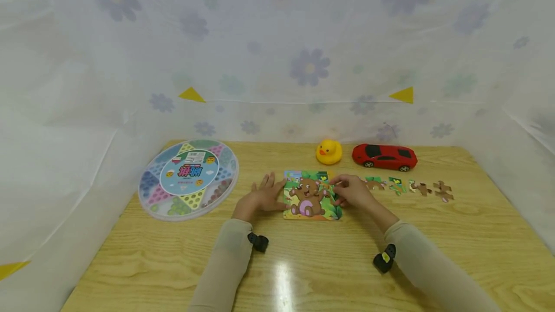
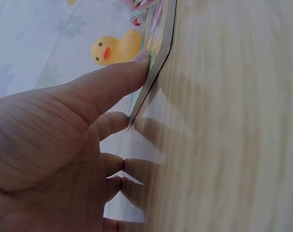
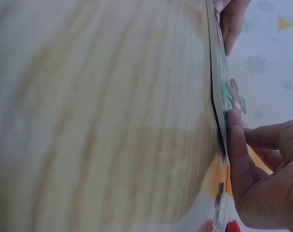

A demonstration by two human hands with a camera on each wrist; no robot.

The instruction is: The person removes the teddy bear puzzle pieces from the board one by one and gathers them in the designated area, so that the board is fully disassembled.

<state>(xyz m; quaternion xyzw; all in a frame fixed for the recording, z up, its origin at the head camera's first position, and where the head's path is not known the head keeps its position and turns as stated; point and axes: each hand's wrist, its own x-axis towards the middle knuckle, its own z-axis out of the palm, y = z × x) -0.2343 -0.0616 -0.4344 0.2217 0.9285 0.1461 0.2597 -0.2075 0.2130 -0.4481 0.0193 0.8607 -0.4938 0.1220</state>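
A jigsaw puzzle board [image 1: 305, 203] with a brown bear picture lies flat on the table. Fingers spread, my left hand [image 1: 265, 196] rests at its left side; in the left wrist view the thumb [image 2: 122, 82] touches the board's edge and the other fingertips reach the tabletop. Over the board's right side, my right hand [image 1: 352, 191] pinches a jigsaw piece [image 3: 235, 96], which stands tilted above the board in the right wrist view. The fingers partly cover that piece and the board's right edge. Several loose jigsaw pieces [image 1: 419, 187] lie in a row to the right.
Behind the board sit a yellow rubber duck [image 1: 329, 152] and a red toy car [image 1: 384, 157]. A round Chinese checkers set [image 1: 189, 179] lies on the left of the wooden table [image 1: 329, 268]. White flowered sheeting [image 1: 277, 61] encloses the back and sides.
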